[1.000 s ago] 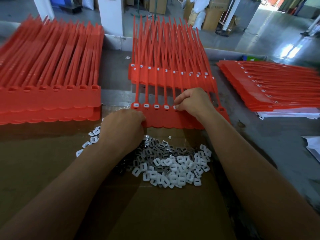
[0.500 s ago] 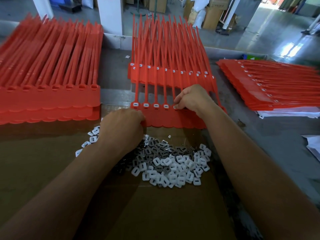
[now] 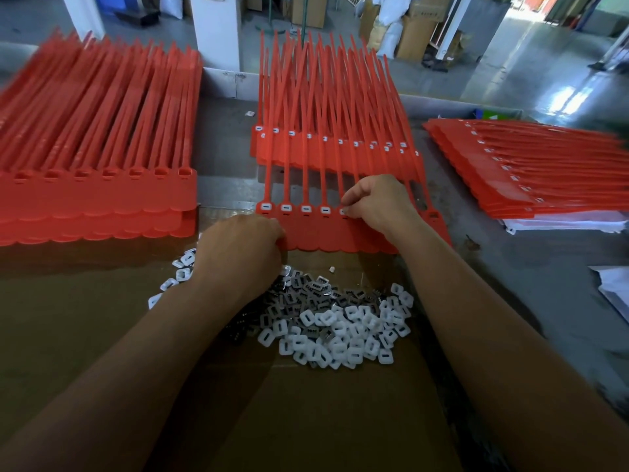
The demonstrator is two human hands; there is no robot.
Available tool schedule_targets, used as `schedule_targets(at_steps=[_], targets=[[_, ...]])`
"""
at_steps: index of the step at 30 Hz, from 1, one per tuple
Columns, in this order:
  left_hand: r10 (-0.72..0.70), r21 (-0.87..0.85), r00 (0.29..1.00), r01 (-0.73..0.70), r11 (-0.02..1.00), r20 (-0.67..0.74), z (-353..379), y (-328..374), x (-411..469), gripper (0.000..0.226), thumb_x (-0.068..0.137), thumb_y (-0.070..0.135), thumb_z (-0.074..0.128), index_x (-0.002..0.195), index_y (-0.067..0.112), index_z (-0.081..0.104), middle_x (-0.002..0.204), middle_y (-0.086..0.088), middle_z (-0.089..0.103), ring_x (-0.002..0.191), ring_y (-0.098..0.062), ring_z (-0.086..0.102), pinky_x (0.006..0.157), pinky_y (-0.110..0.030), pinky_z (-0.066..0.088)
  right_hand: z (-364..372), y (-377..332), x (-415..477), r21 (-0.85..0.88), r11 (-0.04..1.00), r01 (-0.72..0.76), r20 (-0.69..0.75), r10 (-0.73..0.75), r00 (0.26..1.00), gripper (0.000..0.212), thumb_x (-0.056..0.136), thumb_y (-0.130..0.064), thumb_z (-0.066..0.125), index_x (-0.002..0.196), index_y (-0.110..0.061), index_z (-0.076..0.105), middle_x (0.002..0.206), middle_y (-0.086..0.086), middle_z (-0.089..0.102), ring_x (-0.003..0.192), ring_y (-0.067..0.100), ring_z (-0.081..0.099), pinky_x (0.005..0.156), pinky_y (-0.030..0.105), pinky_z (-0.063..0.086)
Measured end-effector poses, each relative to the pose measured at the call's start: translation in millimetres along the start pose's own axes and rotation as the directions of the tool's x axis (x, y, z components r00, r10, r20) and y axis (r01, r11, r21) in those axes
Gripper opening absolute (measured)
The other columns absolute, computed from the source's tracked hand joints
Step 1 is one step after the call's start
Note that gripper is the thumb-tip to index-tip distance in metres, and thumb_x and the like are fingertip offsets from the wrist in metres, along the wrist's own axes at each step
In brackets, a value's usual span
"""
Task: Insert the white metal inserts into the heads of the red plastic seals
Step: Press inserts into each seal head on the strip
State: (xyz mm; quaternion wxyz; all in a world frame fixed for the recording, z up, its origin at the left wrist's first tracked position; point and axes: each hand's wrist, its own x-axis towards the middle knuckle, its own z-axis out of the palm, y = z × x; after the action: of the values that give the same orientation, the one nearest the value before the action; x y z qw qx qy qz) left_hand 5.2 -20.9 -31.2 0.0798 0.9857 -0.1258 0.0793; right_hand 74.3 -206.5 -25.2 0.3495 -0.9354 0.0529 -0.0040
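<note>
On the bench, largest to smallest:

Stacks (image 3: 98, 199): four red lots in view: one far left with open heads, one behind my strip (image 3: 337, 155) with inserts in, one at right (image 3: 531, 178), blurred, and the strip I am on. Risk: my left forearm lies near the left stack; a wide reach could, I judge, knock its edge askew.

Strip (image 3: 326, 233): one row of joined seals before me, on the cardboard (image 3: 306, 420). Risk: it may slide under pressing if my hold slackens.

Left hand (image 3: 241, 253): clenched, knuckles up, pinning the strip's near-left edge; whether it also holds inserts I cannot tell.

Right hand (image 3: 377, 202): fingertips pinched on the fifth head, seating an insert (image 3: 344, 211). Risk: a tilted press could jam or pop it out.

Filled heads (image 3: 286, 208): four clear, a fifth under my fingers; the rest are hidden by my hand.

Inserts (image 3: 340, 332): one loose heap, too many to count, some face down. Risk: picking one wrong way up.
</note>
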Motion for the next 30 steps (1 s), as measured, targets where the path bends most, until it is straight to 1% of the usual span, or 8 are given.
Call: schedule_targets(at_steps=[2,6,12,15,18,23,26,30], targets=[[0.000,-0.002,1.000,0.000,1.000,0.005,0,0,0,0.031,0.091,0.019,0.040,0.109,0.023,0.064,0.115,0.004,0.063,0.101,-0.018,0.059,0.080,-0.030,0.045,-1,0,-5,0.013,0.999,0.043,0.012,-0.043,0.999,0.023,0.078,-0.014,0.071,0.067,-0.030,0.059,0.088,-0.006,0.062,0.094,0.014,0.058,0.083,0.028,0.047],[-0.010,-0.004,1.000,0.010,1.000,0.015,0,0,0,0.031,0.090,0.017,0.040,0.110,0.023,0.064,0.117,0.003,0.062,0.103,-0.018,0.058,0.082,-0.032,0.046,-9,0,-30,0.026,0.981,0.194,0.015,-0.194,0.981,0.012,0.081,-0.019,0.069,0.083,-0.028,0.061,0.083,-0.017,0.056,0.079,-0.002,0.052,0.063,0.013,0.037],[-0.044,-0.019,0.999,0.044,0.999,0.028,0,0,1,0.033,0.089,0.015,0.040,0.112,0.022,0.063,0.118,0.003,0.062,0.105,-0.018,0.057,0.082,-0.032,0.045,-22,-8,-69,0.047,0.954,0.295,0.255,-0.297,0.920,0.016,0.081,-0.021,0.069,0.077,-0.035,0.060,0.080,-0.017,0.061,0.074,-0.008,0.056,0.063,0.006,0.040],[-0.040,-0.019,0.999,0.040,0.999,0.030,-1,1,0,0.033,0.089,0.015,0.041,0.113,0.023,0.062,0.120,0.003,0.061,0.106,-0.018,0.056,0.083,-0.031,0.044,-20,-11,-80,0.102,0.949,0.297,0.346,-0.314,0.884,0.014,0.081,-0.017,0.069,0.078,-0.030,0.063,0.074,-0.015,0.062,0.068,-0.010,0.057,0.062,0.005,0.043],[-0.047,-0.028,0.999,0.048,0.998,0.028,-1,0,0,0.033,0.088,0.016,0.042,0.112,0.023,0.063,0.119,0.003,0.062,0.106,-0.019,0.057,0.085,-0.033,0.045,-19,-10,-88,0.131,0.942,0.310,0.425,-0.336,0.841,0.016,0.077,-0.015,0.073,0.076,-0.029,0.066,0.067,-0.020,0.065,0.066,-0.009,0.059,0.063,0.005,0.044],[-0.041,-0.030,0.999,0.042,0.999,0.032,0,-1,0,0.033,0.087,0.016,0.043,0.112,0.023,0.063,0.119,0.002,0.062,0.107,-0.020,0.057,0.086,-0.034,0.045,-26,-12,-95,0.167,0.933,0.319,0.566,-0.356,0.744,0.019,0.073,-0.013,0.076,0.079,-0.028,0.069,0.078,-0.010,0.068,0.068,-0.001,0.063,0.064,0.010,0.049],[-0.041,-0.029,0.999,0.042,0.999,0.025,0,-1,0,0.033,0.087,0.016,0.042,0.113,0.023,0.063,0.119,0.002,0.062,0.107,-0.020,0.057,0.085,-0.033,0.044,-24,-14,-97,0.111,0.933,0.341,0.653,-0.327,0.683,0.023,0.072,-0.016,0.078,0.080,-0.034,0.066,0.079,-0.014,0.064,0.074,-0.002,0.061,0.068,0.009,0.048],[-0.042,-0.029,0.999,0.043,0.999,0.029,0,-1,1,0.033,0.088,0.016,0.042,0.113,0.023,0.063,0.119,0.002,0.062,0.107,-0.020,0.057,0.086,-0.034,0.045,-21,-16,-97,0.049,0.929,0.368,0.676,-0.302,0.672,0.022,0.072,-0.018,0.077,0.083,-0.033,0.066,0.078,-0.019,0.059,0.077,-0.009,0.057,0.070,0.005,0.045]])
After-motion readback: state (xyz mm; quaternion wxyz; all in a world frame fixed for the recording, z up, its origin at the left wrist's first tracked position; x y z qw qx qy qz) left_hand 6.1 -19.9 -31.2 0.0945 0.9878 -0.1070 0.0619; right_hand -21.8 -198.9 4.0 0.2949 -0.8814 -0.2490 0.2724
